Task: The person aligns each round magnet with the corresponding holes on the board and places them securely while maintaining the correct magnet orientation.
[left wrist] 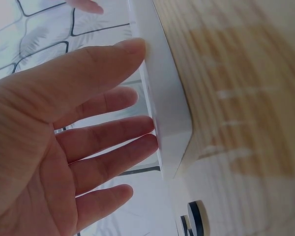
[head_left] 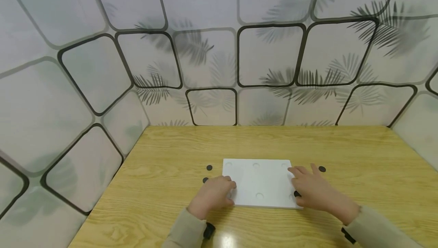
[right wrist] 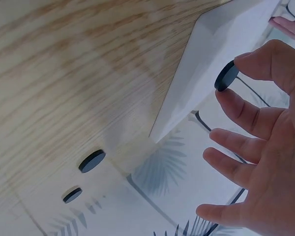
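Observation:
A flat white board (head_left: 261,183) with several shallow round recesses lies on the wooden table. At its left edge is my left hand (head_left: 213,193); in the left wrist view the thumb (left wrist: 130,49) and fingertips rest against the board's rim, with nothing gripped. My right hand (head_left: 315,191) pinches a small black disc (right wrist: 227,76) between thumb and index finger. This disc is over the board's near right corner, close to a recess. The other right fingers (right wrist: 236,142) are spread loosely.
Two black discs, one farther back (head_left: 209,167) and one nearer (head_left: 205,180), lie left of the board. Another black disc (head_left: 322,169) lies beyond the right hand; the right wrist view shows two discs there. A patterned wall (head_left: 212,58) borders the wooden table (head_left: 164,187).

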The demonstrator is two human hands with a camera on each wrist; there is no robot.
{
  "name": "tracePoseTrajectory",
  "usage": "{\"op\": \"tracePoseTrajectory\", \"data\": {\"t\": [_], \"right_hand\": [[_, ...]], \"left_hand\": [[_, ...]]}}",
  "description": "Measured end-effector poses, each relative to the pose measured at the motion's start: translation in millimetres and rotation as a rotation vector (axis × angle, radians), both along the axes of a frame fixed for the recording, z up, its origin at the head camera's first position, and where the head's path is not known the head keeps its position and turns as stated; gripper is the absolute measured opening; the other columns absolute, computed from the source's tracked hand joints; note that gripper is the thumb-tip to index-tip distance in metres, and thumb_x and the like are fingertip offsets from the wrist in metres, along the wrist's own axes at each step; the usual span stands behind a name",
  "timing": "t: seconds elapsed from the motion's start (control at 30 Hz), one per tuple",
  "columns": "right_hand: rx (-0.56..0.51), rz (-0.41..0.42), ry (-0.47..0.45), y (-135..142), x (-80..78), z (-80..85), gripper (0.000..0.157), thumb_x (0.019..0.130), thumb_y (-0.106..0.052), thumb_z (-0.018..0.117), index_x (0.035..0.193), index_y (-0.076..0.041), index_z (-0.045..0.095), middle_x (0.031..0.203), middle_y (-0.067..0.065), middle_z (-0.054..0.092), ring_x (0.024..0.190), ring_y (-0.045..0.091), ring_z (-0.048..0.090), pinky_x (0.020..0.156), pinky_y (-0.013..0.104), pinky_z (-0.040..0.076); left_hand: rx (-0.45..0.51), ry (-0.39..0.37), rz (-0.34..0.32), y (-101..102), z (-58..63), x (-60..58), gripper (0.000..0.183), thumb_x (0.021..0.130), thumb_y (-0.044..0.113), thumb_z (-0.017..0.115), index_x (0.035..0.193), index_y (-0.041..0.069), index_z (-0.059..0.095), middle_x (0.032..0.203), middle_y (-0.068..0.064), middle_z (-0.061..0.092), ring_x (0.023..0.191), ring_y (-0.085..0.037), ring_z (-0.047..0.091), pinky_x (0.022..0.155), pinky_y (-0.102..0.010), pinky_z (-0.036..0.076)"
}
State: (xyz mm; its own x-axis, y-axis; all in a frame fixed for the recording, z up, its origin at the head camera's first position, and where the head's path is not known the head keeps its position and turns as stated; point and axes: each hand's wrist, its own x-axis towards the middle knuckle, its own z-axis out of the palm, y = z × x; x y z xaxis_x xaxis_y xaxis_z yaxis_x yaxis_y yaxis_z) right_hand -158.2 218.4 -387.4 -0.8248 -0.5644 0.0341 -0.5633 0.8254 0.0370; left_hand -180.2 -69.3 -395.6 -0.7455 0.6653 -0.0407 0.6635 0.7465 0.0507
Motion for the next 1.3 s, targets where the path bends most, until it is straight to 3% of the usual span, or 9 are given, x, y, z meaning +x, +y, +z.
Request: {"op": "tracePoseTrajectory", "data": {"t": [0.17,0.47,0.8,1.3], "right_hand": [[-0.001,0.011,-0.019,-6.7,0.6,2.7,0.029,0.066,-0.015,0.068,0.057,-0.019,0.041,0.120,0.020,0.046,0.111,0.037,0.040,0.081,0.069,0.020],[0.028,0.005,0.028,-12.6,-2.8,-4.5,0.022,0.064,-0.014,0.068,0.059,-0.016,0.046,0.118,0.020,0.048,0.109,0.037,0.042,0.081,0.069,0.022],[0.052,-0.016,0.001,-15.4,-3.8,-8.8,0.016,0.063,-0.014,0.069,0.064,-0.011,0.054,0.117,0.020,0.048,0.109,0.038,0.042,0.081,0.069,0.021],[0.053,-0.020,-0.021,-15.4,-4.6,-9.7,0.015,0.063,-0.014,0.071,0.064,-0.012,0.056,0.118,0.019,0.048,0.109,0.038,0.042,0.081,0.070,0.021]], "left_hand": [[0.003,0.001,0.000,-0.2,-0.3,-0.4,0.032,0.068,0.033,0.075,0.093,0.014,0.066,0.078,0.007,0.055,0.065,-0.003,0.047,0.056,-0.018,0.040],[-0.006,0.011,0.001,-0.3,-0.8,-0.3,0.033,0.068,0.034,0.075,0.092,0.014,0.066,0.078,0.008,0.054,0.065,-0.004,0.047,0.056,-0.018,0.040],[-0.004,0.020,-0.007,-0.5,-0.9,-0.9,0.032,0.068,0.034,0.075,0.092,0.014,0.066,0.077,0.007,0.054,0.063,-0.003,0.046,0.055,-0.018,0.040],[-0.012,0.021,-0.003,-0.5,-0.5,-0.6,0.032,0.067,0.034,0.075,0.091,0.015,0.066,0.077,0.008,0.054,0.063,-0.004,0.047,0.055,-0.018,0.040]]}}
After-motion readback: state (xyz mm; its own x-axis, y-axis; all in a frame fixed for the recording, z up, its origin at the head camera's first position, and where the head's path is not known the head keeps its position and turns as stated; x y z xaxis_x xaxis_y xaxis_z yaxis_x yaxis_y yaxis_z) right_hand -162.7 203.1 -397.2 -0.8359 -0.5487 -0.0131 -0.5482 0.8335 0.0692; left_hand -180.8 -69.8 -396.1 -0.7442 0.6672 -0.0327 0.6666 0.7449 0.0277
